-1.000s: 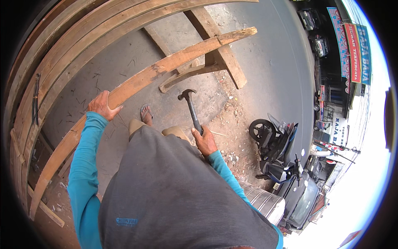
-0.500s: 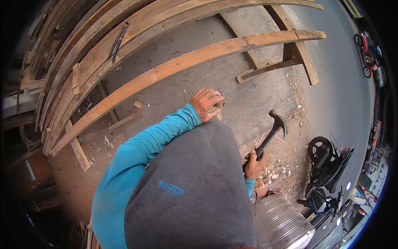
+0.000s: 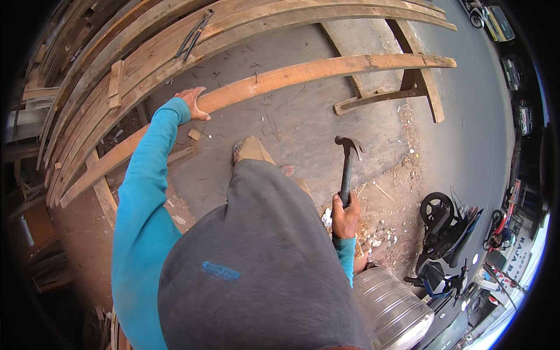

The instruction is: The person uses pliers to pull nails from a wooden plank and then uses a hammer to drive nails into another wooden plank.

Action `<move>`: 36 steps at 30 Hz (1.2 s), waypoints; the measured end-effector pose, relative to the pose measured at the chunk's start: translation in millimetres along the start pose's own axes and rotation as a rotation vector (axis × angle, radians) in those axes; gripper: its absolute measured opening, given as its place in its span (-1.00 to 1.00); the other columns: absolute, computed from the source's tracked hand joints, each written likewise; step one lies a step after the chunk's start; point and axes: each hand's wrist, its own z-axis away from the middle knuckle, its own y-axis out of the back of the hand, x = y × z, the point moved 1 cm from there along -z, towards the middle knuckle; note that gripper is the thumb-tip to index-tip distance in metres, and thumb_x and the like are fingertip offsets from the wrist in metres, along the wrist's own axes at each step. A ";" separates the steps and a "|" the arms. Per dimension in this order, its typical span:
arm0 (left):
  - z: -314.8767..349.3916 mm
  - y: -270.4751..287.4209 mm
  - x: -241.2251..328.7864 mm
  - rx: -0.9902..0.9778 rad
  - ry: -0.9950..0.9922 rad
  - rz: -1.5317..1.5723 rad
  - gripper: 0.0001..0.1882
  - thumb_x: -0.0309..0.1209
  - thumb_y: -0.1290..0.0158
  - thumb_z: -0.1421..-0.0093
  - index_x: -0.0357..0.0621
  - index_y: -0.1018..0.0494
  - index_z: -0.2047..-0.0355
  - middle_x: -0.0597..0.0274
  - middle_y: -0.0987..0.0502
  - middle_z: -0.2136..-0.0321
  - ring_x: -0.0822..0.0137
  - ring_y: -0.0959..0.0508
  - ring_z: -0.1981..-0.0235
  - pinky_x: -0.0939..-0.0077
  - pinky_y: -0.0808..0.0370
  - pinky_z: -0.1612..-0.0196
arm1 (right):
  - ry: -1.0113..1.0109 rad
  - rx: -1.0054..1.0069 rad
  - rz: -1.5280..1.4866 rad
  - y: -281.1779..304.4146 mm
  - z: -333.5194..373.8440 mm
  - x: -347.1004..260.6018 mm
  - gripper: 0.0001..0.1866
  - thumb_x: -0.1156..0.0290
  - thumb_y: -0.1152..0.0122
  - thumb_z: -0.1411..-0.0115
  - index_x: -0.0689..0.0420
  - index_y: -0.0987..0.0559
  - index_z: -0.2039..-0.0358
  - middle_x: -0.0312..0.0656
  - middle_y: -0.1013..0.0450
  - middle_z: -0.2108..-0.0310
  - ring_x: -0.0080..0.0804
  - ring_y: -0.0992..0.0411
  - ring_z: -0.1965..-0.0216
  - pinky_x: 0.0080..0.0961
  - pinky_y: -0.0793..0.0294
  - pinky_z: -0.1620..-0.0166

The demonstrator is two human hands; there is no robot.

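A long brown wooden beam (image 3: 280, 79) crosses in front of me, its right end resting on a wooden stand. My left hand (image 3: 191, 103) straddles this beam left of its middle, thumb at the near edge and fingers at the far edge. In my right hand (image 3: 346, 217) is a claw hammer (image 3: 347, 163), gripped by its dark handle with the head up and the claw to the right. A pair of long-handled pincers (image 3: 195, 35) lies on the timbers beyond the beam.
Several long timbers (image 3: 274, 28) lie side by side at the far left. Bent nails and a small wood block (image 3: 194, 134) are on the ground. Rubble (image 3: 379, 227) lies right of my feet. A ribbed metal container (image 3: 392, 309) and a parked motorcycle (image 3: 446, 233) stand at the right.
My left hand has left my lap and reached forward and left onto the beam. My right hand still holds the hammer, now more upright and farther left in view.
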 end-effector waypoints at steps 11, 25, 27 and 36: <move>10.2 -32.0 -74.1 0.293 -0.059 0.105 -0.14 -0.07 -0.44 0.21 0.21 -0.37 -0.15 0.05 -0.51 0.14 -0.04 -0.53 0.02 -0.01 -0.41 -0.04 | 0.643 0.406 -0.166 -81.3 -109.7 -344.5 -0.85 0.43 -0.21 -0.38 0.18 -0.43 0.25 -0.32 -0.36 0.56 -0.65 -0.30 0.56 -0.68 -0.29 0.46; 18.5 -6.4 -106.4 0.274 -0.072 0.157 -0.19 -0.15 -0.44 0.15 0.20 -0.36 -0.15 0.03 -0.51 0.14 -0.01 -0.52 0.01 0.03 -0.35 -0.10 | 0.068 -0.105 0.295 -191.9 -64.6 -244.9 -0.72 0.27 -0.21 -0.26 0.27 -0.48 0.29 -0.04 -0.43 0.55 -0.17 -0.44 0.49 -0.21 -0.42 0.35; 7.4 -2.0 -114.4 0.185 -0.057 0.153 -0.16 -0.07 -0.42 0.15 0.20 -0.34 -0.18 0.02 -0.53 0.08 -0.02 -0.52 -0.06 0.00 -0.34 -0.15 | 0.079 -0.029 0.017 -173.8 -58.9 -301.5 -0.81 0.34 -0.22 -0.32 0.20 -0.47 0.29 -0.35 -0.33 0.56 -0.61 -0.27 0.54 -0.57 -0.26 0.48; -12.3 -0.8 -108.3 0.023 -0.007 0.200 -0.16 0.05 -0.36 0.10 0.19 -0.33 -0.18 0.07 -0.55 -0.01 0.01 -0.50 -0.14 -0.08 -0.33 -0.23 | 0.963 0.399 -0.603 -148.7 -71.9 -424.5 -0.64 0.10 -0.03 -0.47 0.19 -0.36 0.14 -0.27 -0.25 0.57 -0.57 -0.27 0.66 -0.63 -0.36 0.62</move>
